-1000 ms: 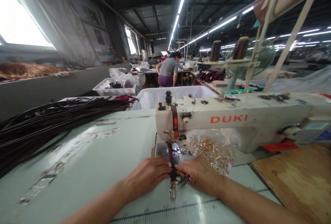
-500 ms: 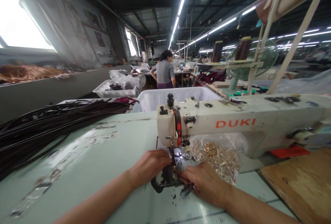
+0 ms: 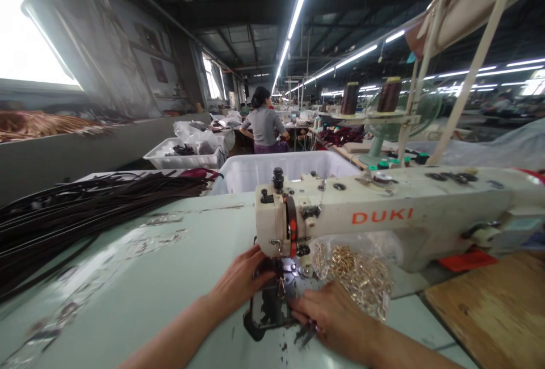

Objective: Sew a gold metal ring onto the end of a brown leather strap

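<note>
Head view, nearest first: the right hand [image 3: 323,315] lies on the pale green surface [image 3: 204,278], fingers curled around small dark scissors [image 3: 304,335] whose blades point down and left. Just beyond its fingertips lies a gold-toned metal clip [image 3: 281,288], shiny and loop-shaped, at the near end of a narrow, dark strap [image 3: 279,268]. Only a short stretch of the strap shows; the rest runs under the head of the cream sewing machine [image 3: 332,218]. The left hand [image 3: 242,275] reaches in beside the machine's head, thumb toward the strap; its fingertips are partly hidden, so whether it pinches anything cannot be told.

One second ago the clip hung well out toward the person, with both hands beside the strap; now the clip sits close to the needle area, and the left hand has gone farther in, while the right has come away from the strap.

Behind the needle area rests a clear bag of gold-coloured clips [image 3: 360,278]. Dark straps [image 3: 106,204] are heaped at left. Beyond the machine stands a white bin [image 3: 281,162]; farther off, a co-worker [image 3: 266,125] sits more upright than before.
</note>
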`<action>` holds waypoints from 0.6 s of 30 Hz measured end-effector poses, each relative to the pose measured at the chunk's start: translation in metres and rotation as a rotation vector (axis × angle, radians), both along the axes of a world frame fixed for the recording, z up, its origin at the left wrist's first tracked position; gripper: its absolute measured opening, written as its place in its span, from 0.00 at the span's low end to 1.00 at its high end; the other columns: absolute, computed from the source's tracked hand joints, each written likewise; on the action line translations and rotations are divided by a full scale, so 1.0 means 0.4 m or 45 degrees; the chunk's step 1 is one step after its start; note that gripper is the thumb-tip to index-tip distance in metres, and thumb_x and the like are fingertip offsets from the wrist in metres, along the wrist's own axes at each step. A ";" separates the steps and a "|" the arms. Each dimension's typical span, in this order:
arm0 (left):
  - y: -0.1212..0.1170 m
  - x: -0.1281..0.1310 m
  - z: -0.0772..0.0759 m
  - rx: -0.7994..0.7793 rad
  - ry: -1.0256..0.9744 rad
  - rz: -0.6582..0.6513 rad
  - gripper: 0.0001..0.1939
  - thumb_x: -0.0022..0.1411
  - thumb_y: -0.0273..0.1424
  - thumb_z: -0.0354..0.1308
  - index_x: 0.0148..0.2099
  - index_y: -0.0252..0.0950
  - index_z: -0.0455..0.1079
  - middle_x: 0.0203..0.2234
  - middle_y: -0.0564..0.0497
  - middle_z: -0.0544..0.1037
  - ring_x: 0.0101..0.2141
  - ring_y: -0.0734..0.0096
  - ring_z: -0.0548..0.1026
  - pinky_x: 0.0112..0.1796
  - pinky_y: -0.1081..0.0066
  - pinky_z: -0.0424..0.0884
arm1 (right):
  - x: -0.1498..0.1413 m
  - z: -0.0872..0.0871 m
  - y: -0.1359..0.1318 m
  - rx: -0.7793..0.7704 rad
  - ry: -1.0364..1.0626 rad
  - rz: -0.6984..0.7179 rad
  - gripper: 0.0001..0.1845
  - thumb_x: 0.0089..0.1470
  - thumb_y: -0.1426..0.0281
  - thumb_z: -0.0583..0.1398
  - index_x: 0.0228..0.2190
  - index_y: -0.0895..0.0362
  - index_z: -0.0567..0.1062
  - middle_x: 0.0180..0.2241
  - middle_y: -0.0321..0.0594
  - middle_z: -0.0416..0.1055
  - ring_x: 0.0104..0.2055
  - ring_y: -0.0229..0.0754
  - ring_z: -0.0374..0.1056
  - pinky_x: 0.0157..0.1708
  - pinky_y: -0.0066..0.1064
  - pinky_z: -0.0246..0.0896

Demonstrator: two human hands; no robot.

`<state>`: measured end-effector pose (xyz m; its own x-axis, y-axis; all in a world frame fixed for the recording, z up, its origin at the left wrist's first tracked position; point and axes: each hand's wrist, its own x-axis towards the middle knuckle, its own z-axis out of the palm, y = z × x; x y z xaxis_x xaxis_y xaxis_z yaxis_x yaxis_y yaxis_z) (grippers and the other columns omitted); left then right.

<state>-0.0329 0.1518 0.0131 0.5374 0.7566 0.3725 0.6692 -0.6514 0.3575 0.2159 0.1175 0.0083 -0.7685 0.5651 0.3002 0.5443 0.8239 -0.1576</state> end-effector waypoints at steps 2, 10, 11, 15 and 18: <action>0.005 -0.002 0.011 0.025 0.057 -0.042 0.14 0.65 0.31 0.54 0.52 0.35 0.64 0.44 0.46 0.72 0.43 0.63 0.72 0.44 0.66 0.70 | -0.004 -0.008 0.005 0.033 0.009 0.001 0.05 0.59 0.71 0.56 0.31 0.53 0.70 0.25 0.29 0.71 0.25 0.37 0.68 0.25 0.30 0.48; 0.016 0.013 0.067 0.200 0.342 -0.243 0.09 0.60 0.24 0.50 0.42 0.36 0.67 0.39 0.47 0.75 0.45 0.61 0.71 0.48 0.64 0.67 | -0.013 -0.043 0.044 0.118 -0.097 0.032 0.06 0.48 0.73 0.62 0.24 0.53 0.69 0.21 0.25 0.69 0.20 0.33 0.63 0.18 0.28 0.42; 0.020 0.015 0.068 0.222 0.372 -0.247 0.08 0.59 0.24 0.50 0.42 0.35 0.67 0.38 0.46 0.75 0.44 0.60 0.72 0.47 0.65 0.68 | -0.015 -0.046 0.046 0.136 -0.103 0.026 0.06 0.49 0.73 0.62 0.24 0.53 0.69 0.21 0.25 0.70 0.20 0.32 0.63 0.18 0.28 0.42; 0.035 0.025 0.062 0.297 0.484 -0.248 0.08 0.55 0.19 0.54 0.36 0.33 0.70 0.35 0.45 0.77 0.41 0.60 0.74 0.45 0.66 0.70 | -0.034 -0.061 0.047 0.365 -0.151 -0.028 0.04 0.49 0.68 0.63 0.29 0.52 0.72 0.21 0.27 0.73 0.20 0.36 0.66 0.16 0.30 0.39; 0.042 0.033 0.053 0.357 0.549 -0.247 0.09 0.56 0.17 0.53 0.36 0.34 0.71 0.34 0.46 0.78 0.41 0.61 0.75 0.45 0.67 0.72 | -0.052 -0.072 0.038 0.508 -0.190 -0.076 0.07 0.48 0.64 0.63 0.29 0.54 0.72 0.18 0.31 0.72 0.17 0.40 0.65 0.14 0.33 0.35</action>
